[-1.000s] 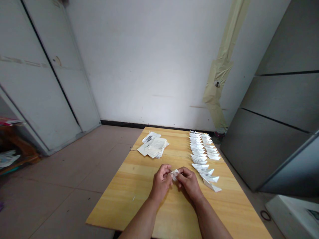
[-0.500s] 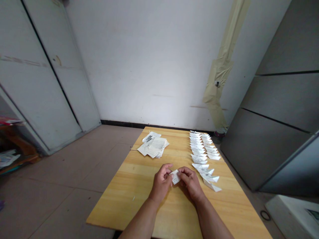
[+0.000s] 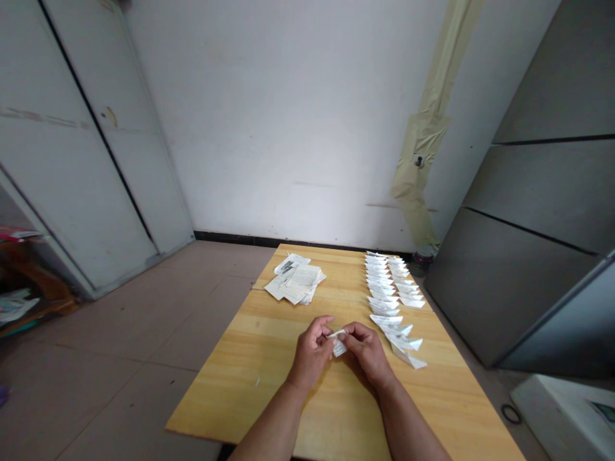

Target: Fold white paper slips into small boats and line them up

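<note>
your left hand [image 3: 313,351] and right hand [image 3: 366,352] both had a little folded paper [image 3: 339,346] pinched between them, over the wood table [image 3: 230,384], loose sheets [image 3: 298,283] beyond, paper boats [image 3: 383,288] lined up off right

Legible text: none | paper sheets [image 3: 303,279]: print too small | folded paper [image 3: 339,347]: print unreadable

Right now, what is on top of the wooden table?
I see overlapping paper sheets, rows of folded papers at right, and a white speck. The left hand and right hand hold a small folded paper. What the hands and sheets cover cannot be seen.
</note>
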The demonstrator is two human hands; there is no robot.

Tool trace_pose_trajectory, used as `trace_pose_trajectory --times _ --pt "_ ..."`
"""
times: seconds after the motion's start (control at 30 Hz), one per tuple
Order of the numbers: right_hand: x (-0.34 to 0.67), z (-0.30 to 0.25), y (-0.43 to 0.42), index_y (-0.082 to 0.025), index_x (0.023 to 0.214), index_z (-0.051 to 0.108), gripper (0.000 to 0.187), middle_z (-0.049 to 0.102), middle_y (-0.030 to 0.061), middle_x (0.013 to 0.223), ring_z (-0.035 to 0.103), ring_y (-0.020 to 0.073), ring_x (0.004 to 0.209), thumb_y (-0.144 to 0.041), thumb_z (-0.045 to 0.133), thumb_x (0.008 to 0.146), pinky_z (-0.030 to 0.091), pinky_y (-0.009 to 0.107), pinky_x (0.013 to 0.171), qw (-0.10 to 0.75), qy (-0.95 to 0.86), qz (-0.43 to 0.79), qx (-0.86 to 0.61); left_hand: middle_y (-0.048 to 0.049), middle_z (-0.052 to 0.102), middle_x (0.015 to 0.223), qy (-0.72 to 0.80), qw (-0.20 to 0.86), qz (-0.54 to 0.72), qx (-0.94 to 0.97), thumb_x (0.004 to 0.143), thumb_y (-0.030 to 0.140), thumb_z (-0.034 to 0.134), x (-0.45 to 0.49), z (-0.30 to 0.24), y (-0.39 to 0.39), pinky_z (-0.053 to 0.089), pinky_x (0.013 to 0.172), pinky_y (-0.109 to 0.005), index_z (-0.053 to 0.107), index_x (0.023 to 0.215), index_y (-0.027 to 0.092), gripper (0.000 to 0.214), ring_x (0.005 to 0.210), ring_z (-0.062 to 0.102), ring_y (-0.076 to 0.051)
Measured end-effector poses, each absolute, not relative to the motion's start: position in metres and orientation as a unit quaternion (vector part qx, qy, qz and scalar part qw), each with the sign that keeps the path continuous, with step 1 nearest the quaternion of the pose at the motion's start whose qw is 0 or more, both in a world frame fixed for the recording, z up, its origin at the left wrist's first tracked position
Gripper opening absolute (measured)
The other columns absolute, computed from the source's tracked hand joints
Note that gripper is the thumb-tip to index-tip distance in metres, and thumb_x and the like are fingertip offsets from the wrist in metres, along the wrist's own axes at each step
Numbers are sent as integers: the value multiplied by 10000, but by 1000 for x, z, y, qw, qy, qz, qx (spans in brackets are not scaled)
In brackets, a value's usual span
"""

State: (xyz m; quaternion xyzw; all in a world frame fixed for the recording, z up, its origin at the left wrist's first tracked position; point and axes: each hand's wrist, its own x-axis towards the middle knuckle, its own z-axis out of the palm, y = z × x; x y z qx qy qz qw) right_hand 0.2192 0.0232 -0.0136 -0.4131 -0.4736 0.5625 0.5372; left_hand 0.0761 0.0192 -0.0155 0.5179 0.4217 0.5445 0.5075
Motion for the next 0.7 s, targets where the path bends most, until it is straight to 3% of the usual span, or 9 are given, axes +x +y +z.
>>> trace_pose_trajectory --times 0.13,0.23,0.33,0.47,0.7 --pt "221 -11 21 -177 648 655 274 569 -30 535 463 108 500 -409 801 641 381 234 514 551 -458 557 -419 -14 636 723 430 566 518 476 630 326 728 72 -15 22 361 453 -199 657 968 121 401 479 502 -79" --pt "221 -9 19 -175 637 655 299 516 -47 491 396 89 463 -433 807 620 321 221 471 553 -452 555 -426 6 591 552 439 576 500 474 626 369 725 70 -16 23 310 423 -187 662 790 118 306 434 466 -79" --pt "221 -10 21 -171 638 661 299 547 -33 527 412 93 489 -427 812 611 319 223 481 554 -462 546 -427 38 522 453 451 548 515 481 620 357 722 70 -15 23 305 425 -187 640 680 137 243 409 431 -75" --pt "223 -14 24 -168 641 664 270 577 -22 576 447 102 528 -392 811 614 342 225 504 560 -476 528 -425 41 529 458 456 516 534 491 610 306 710 71 -12 21 336 444 -191 643 663 144 183 424 447 -80" --pt "224 -8 19 -170 683 666 259 517 -45 457 407 87 430 -404 767 642 296 211 432 543 -459 548 -440 -8 600 499 448 536 529 483 638 338 691 69 -14 22 369 455 -208 668 747 119 245 451 509 -110"
